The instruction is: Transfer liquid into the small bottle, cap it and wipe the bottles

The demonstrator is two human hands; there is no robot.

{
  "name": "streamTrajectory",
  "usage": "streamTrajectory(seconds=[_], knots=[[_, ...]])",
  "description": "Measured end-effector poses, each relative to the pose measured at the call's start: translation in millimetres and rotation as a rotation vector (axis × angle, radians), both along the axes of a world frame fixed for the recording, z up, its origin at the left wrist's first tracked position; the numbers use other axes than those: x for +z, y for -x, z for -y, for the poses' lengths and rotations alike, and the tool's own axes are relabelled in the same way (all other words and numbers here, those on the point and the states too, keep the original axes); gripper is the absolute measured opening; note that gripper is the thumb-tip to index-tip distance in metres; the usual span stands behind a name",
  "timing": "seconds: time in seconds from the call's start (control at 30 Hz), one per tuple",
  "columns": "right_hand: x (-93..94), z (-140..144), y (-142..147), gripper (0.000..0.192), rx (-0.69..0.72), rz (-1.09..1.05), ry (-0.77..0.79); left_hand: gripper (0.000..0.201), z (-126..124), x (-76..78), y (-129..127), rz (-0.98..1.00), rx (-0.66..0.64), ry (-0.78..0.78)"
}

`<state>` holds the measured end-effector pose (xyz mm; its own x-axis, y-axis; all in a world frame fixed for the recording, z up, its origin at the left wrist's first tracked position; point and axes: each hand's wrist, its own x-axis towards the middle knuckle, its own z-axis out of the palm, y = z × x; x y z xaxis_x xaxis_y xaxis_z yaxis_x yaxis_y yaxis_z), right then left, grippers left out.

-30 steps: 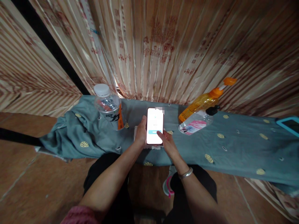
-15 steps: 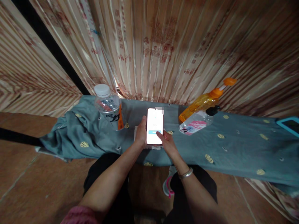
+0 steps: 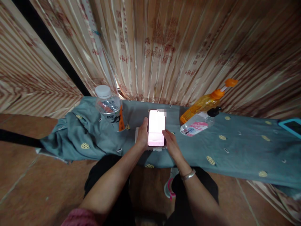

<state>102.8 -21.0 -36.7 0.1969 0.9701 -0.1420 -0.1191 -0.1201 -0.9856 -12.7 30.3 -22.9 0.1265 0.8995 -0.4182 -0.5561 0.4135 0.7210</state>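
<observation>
A smartphone [image 3: 156, 127] with a bright, mostly white screen is held upright between both hands over the cloth-covered bench. My left hand [image 3: 142, 135] grips its left edge, thumb along the side and the other fingers hidden behind. My right hand [image 3: 170, 142] closes on the lower right edge, its thumb tip at the screen's side. Under the phone, a pale lace-edged piece [image 3: 157, 149] shows partly. To the left stands a clear plastic bottle [image 3: 110, 110] with a white cap. On the right are an amber pump bottle [image 3: 199, 108] and a clear bottle with a black top [image 3: 197, 124].
A grey-green patterned cloth [image 3: 188, 153] covers the narrow bench. Behind it hangs a pleated curtain [image 3: 160, 75]. A blue-framed object [image 3: 290, 127] lies at the far right. A black pole [image 3: 51, 50] slants down on the left. Below are a shoe [image 3: 169, 185] and tiled floor [image 3: 21, 175].
My right thumb has moved off the blue button to the phone's right edge. The screen has changed from a page with that button to a nearly blank white one, pinkish at the bottom.
</observation>
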Motion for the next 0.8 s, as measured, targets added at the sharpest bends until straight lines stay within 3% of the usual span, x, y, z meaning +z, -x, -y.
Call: streamTrajectory(seconds=[0.33, 0.53, 0.8], knots=[[14.2, -13, -7, 0.036, -0.090, -0.012, -0.070, 0.063, 13, -4.3, -9, -0.103, -0.064, -0.112], [8.8, -19, -12, 0.028, -0.169, -0.002, -0.134, 0.066, 15, -10.3, -11, -0.109, -0.093, -0.100], [6.8, -19, -15, 0.025, -0.165, 0.018, -0.147, 0.061, 15, -10.3, -11, -0.091, -0.092, -0.094]])
